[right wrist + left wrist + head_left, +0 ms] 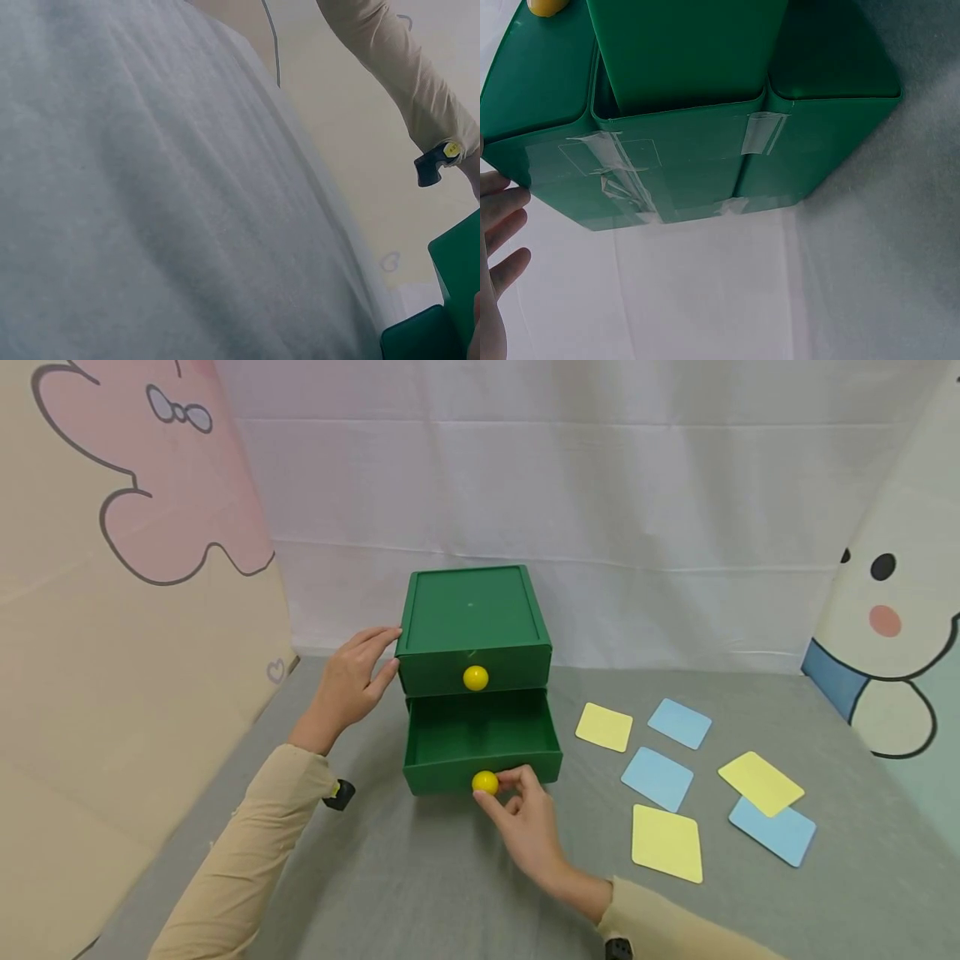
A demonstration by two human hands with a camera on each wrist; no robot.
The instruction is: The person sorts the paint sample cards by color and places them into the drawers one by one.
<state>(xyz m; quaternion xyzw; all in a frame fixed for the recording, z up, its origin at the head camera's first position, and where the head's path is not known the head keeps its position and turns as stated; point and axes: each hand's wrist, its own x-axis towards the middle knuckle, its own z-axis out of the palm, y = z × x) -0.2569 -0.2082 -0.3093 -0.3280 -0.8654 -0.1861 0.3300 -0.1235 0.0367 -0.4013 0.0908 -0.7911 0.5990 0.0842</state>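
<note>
Knob pinched by our right hand | drawer juts from the cabinet, looking light, stiff, perhaps slick; we'd call that knob the best hold | our left hand, loosely extended, touches the cabinet's left side | cards lie right

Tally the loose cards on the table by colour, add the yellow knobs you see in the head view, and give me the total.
Yellow cards: 3
Blue cards: 3
Yellow knobs: 2 (one pinched by the right hand)
Total: 8
</note>
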